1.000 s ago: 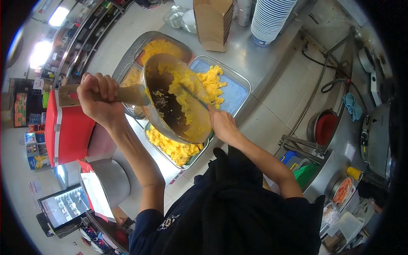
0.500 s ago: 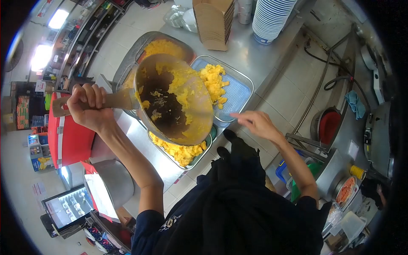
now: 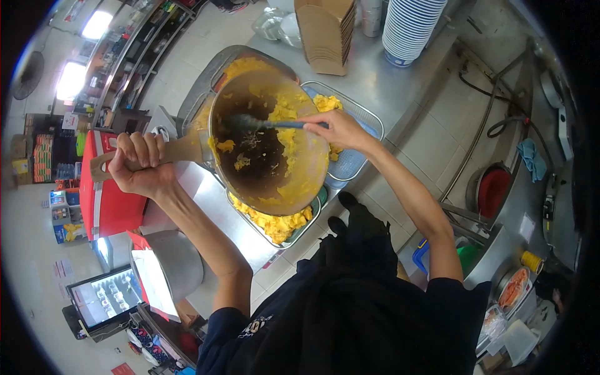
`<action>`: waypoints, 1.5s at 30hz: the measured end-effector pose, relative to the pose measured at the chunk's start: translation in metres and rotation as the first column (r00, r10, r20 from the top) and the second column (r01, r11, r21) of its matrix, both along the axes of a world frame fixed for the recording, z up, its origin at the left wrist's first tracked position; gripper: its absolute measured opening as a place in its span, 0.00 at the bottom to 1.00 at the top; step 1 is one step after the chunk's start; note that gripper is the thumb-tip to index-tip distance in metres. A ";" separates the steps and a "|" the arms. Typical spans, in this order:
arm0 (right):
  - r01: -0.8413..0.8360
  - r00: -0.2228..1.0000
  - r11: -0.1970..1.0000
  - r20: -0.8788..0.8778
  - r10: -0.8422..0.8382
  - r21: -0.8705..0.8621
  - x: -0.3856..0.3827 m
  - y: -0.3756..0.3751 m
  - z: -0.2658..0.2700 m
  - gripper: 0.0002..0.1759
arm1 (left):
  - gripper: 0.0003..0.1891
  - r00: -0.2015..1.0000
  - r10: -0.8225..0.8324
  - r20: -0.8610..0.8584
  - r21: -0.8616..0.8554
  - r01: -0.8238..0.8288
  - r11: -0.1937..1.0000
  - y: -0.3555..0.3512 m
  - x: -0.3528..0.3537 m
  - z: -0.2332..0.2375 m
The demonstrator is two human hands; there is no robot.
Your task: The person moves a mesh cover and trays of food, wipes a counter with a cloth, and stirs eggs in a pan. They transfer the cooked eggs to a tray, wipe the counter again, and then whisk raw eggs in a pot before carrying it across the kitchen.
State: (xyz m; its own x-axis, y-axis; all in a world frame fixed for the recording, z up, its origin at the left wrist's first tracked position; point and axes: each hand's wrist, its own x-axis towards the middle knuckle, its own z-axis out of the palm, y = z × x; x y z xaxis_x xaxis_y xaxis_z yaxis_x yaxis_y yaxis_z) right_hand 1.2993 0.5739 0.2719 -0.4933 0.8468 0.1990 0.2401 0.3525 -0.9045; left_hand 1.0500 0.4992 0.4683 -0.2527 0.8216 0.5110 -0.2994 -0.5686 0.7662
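Observation:
My left hand [image 3: 142, 164] is wrapped round the wooden handle of a large wok [image 3: 269, 197], held tilted above the metal table. Yellow egg scraps coat the wok's inside. Closed round the dark handle of a spatula [image 3: 284, 124], my right hand [image 3: 337, 130] is over the wok's right rim; the spatula's head is blurred against the inner wall. Scrambled egg [image 3: 275, 226] fills a wire basket partly covered by the wok. More egg lies in a blue-bottomed wire basket [image 3: 373, 125] behind my right hand, and in a tray [image 3: 209, 70] beyond the wok.
Stacked cardboard boxes [image 3: 325, 37] and a tall stack of paper cups [image 3: 412, 28] stand at the table's far end. To the left are a red box [image 3: 115, 194] and a large metal pot [image 3: 172, 265]. A cooking counter [image 3: 531, 212] runs along the right.
My right hand has moved up and left from beside the blue-bottomed basket, bringing the spatula into the wok. My left hand still holds the wok, tilted much as before.

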 end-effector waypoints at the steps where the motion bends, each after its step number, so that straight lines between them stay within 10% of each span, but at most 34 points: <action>1: -0.129 0.988 0.992 0.080 0.129 -0.004 0.001 -0.003 0.011 0.13 | 0.14 0.999 0.037 -0.022 0.008 -0.037 0.999 0.000 0.001 0.001; 6: -0.447 0.839 0.881 0.414 0.353 0.154 0.025 -0.029 0.040 0.14 | 0.13 0.998 0.064 -0.019 0.009 -0.064 0.998 -0.002 -0.001 0.007; 12: -0.312 0.945 0.908 0.002 0.326 -0.279 0.031 -0.122 0.056 0.18 | 0.12 0.980 0.191 -0.048 0.007 -0.190 0.982 0.000 0.011 0.004; 16: 0.014 0.953 0.970 0.298 0.061 -0.242 -0.017 -0.125 -0.009 0.19 | 0.12 0.977 0.205 -0.065 -0.004 -0.206 0.979 0.000 0.024 0.000; 19: 0.024 1.000 0.975 -0.013 -0.028 -0.222 -0.013 -0.106 0.036 0.16 | 0.12 0.978 0.194 -0.071 0.003 -0.195 0.981 0.006 0.026 0.003; 25: 0.231 0.951 0.958 0.247 -0.186 -0.169 -0.025 -0.056 -0.005 0.15 | 0.11 0.984 0.172 -0.038 -0.013 -0.173 0.985 -0.001 0.029 0.002; 33: -0.331 0.935 0.912 0.044 0.351 -0.240 0.070 -0.096 -0.027 0.16 | 0.10 0.956 0.294 -0.013 -0.011 -0.294 0.956 0.000 0.019 0.015; 40: -0.098 0.894 0.962 0.447 -0.026 0.253 0.073 -0.019 -0.073 0.21 | 0.11 0.984 0.170 -0.053 -0.037 -0.172 0.984 -0.007 0.018 0.037; 45: -0.029 0.902 0.871 0.388 -0.188 0.490 0.055 0.025 -0.078 0.20 | 0.11 0.990 0.139 -0.039 -0.087 -0.142 0.986 0.001 0.024 0.035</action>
